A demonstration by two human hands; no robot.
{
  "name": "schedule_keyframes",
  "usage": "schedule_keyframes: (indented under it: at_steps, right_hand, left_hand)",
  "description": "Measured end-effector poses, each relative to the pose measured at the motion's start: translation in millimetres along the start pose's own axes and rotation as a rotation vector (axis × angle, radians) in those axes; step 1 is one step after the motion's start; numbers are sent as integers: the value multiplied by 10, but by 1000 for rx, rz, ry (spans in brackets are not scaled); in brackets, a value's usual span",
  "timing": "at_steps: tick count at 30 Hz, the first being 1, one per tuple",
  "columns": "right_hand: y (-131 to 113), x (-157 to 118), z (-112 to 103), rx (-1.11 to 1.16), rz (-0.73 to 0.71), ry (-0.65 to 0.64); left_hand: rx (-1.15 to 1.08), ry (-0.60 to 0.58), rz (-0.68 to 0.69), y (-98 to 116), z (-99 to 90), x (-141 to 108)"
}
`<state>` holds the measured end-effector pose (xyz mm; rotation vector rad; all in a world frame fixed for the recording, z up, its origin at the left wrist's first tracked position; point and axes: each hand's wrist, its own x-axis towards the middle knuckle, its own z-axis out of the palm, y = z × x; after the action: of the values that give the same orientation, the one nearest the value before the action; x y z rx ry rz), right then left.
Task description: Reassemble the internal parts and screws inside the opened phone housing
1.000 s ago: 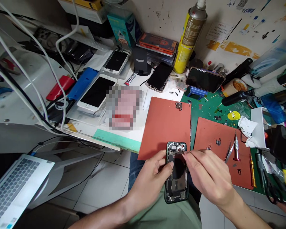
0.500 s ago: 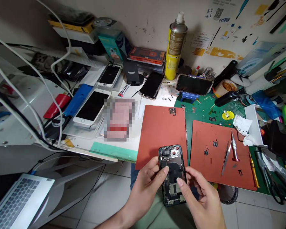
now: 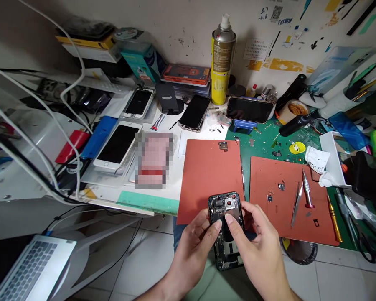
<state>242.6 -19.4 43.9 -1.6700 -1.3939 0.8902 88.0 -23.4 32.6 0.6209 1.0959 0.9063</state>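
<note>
- Scuffed, paint-stained wall (image 3: 188, 29) rose behind a cluttered bench, where a tall yellow spray can (image 3: 222, 62) stood at the far edge.
- The open phone (image 3: 224, 239) was held just off the near edge of the left mat (image 3: 207, 175), its inside facing up.
- The left hand (image 3: 192, 244) gripped its left side, thumb on the inner face; the right hand (image 3: 263, 244) gripped its right side, thumb over the dark middle.
- Its cover was off, and small metal parts (image 3: 281, 185) lay loose on the right mat (image 3: 269, 223); how much remained could not be told.
- Slim tweezers (image 3: 296, 207) and a silver screwdriver (image 3: 307, 190) lay there, out of both hands.
- Both mats looked matte, reddish-brown and flat; the phone was a rounded rectangle, its dark interior broken by shiny metal.
</note>
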Motion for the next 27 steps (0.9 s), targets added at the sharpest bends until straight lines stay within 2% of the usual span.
schedule_keyframes:
  at_steps: [5,10,14,20,27]
  right_hand:
    - [76,-44,2,-43,-1,-8]
    - [159,-104,11,-52,27,-25]
    - [143,-104,31,-20,53,-36]
    - [133,-145,23,55,210,-82]
    - [153,-150,42,113,221,-75]
  left_hand:
    - [-71,1,-16,-20,9,29]
    - [-127,54,-74,-72,-11,66]
    - [-121,26,-56,-73,-18,89]
    - [-167,-11,-33,-21,15,113]
    - [-171,-21,-58,-10,14,128]
